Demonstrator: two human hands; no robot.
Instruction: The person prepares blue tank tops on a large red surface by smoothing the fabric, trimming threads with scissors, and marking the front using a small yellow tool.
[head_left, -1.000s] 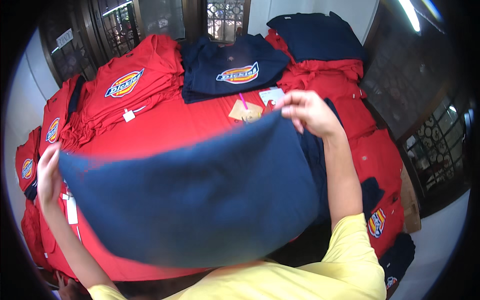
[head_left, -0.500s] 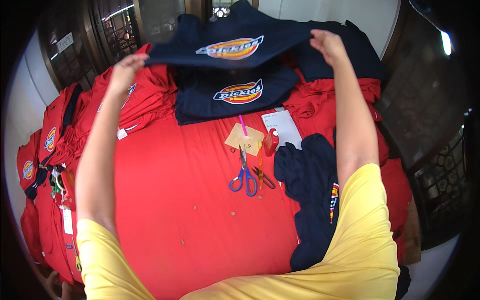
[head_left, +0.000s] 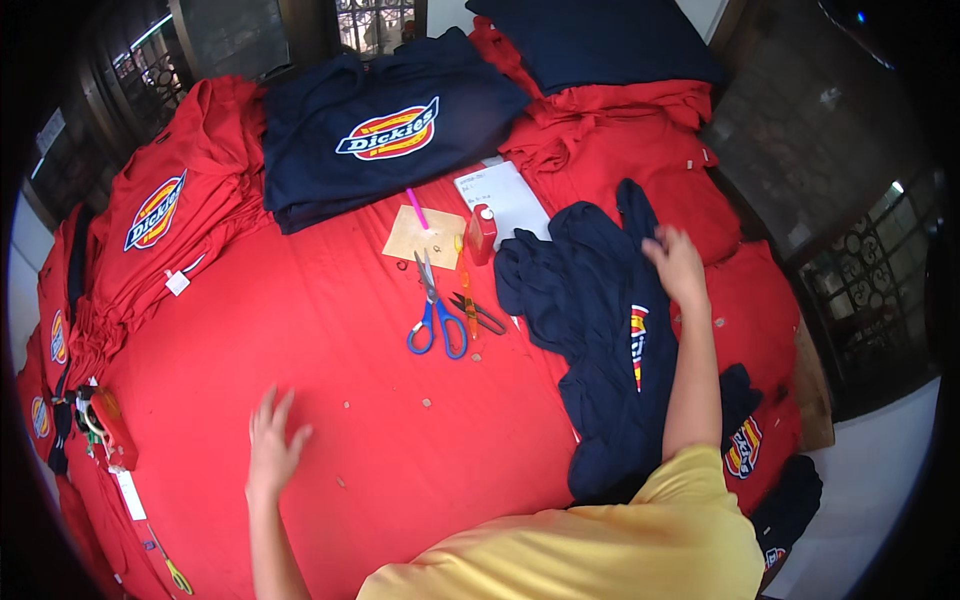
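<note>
My left hand [head_left: 275,445] is open above the red cloth [head_left: 200,345] covering the table, fingers apart and empty. At the right, my right hand [head_left: 676,265] hovers over the upper edge of a crumpled navy garment [head_left: 575,270] with a colourful print; its fingers are loosely spread and hold nothing. A folded navy garment [head_left: 300,175] with a red, yellow and white logo lies flat on a pile at the back. Between my hands and that pile are blue-handled scissors [head_left: 427,305], dark thread snips [head_left: 487,316], and a thin orange tool [head_left: 467,288].
A small red bottle [head_left: 481,240] stands beside a white sheet of paper [head_left: 520,200] and a brown paper piece [head_left: 400,242] bearing a pink stick [head_left: 415,208]. Red garments [head_left: 215,150] are piled at the left; a navy stack [head_left: 610,45] tops red ones at the back right.
The navy garment stretched between my hands now lies on the back pile. Both hands have let go: the left came down toward me, the right down to the crumpled garment. The view has shifted right.
</note>
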